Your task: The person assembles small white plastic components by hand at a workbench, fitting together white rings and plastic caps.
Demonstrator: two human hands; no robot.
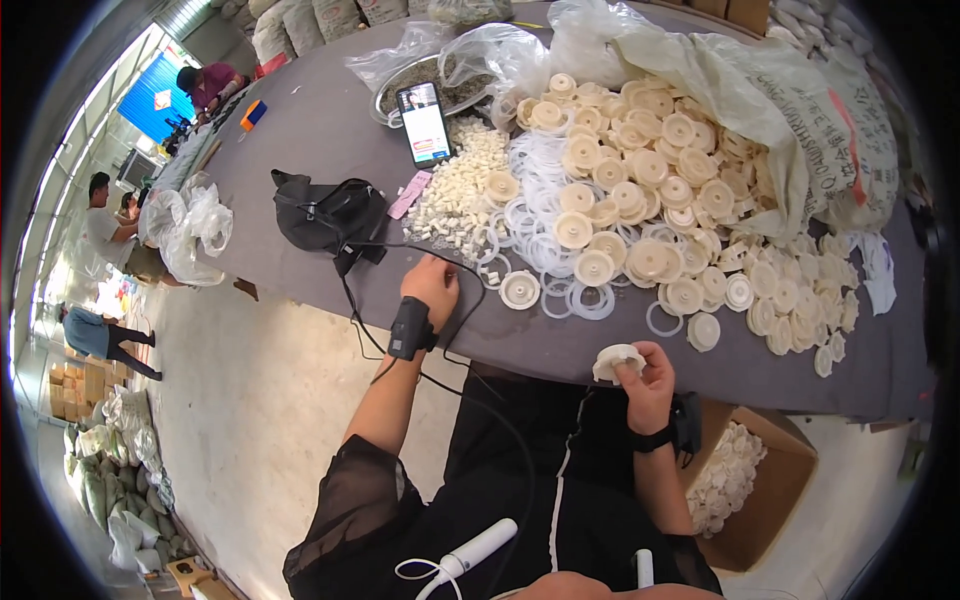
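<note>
My right hand (652,385) holds a cream round plastic cap (618,360) at the table's near edge, thumb on its underside. My left hand (432,290) rests on the grey tabletop, fingers curled together at the near edge of a heap of small cream plastic pieces (462,185). What its fingertips hold, if anything, is hidden. To the right of that hand lies a single round cap (519,290). Translucent rings (592,300) spread beside the small pieces, and a large heap of cream round caps (650,170) covers the table's right half.
A phone (425,125) stands behind the small pieces, with a pink slip (409,195) nearby. A black bag (330,213) and cable lie left. A woven sack (850,150) backs the heap. Below right, a cardboard box (785,490) contains white parts. Other people work far left.
</note>
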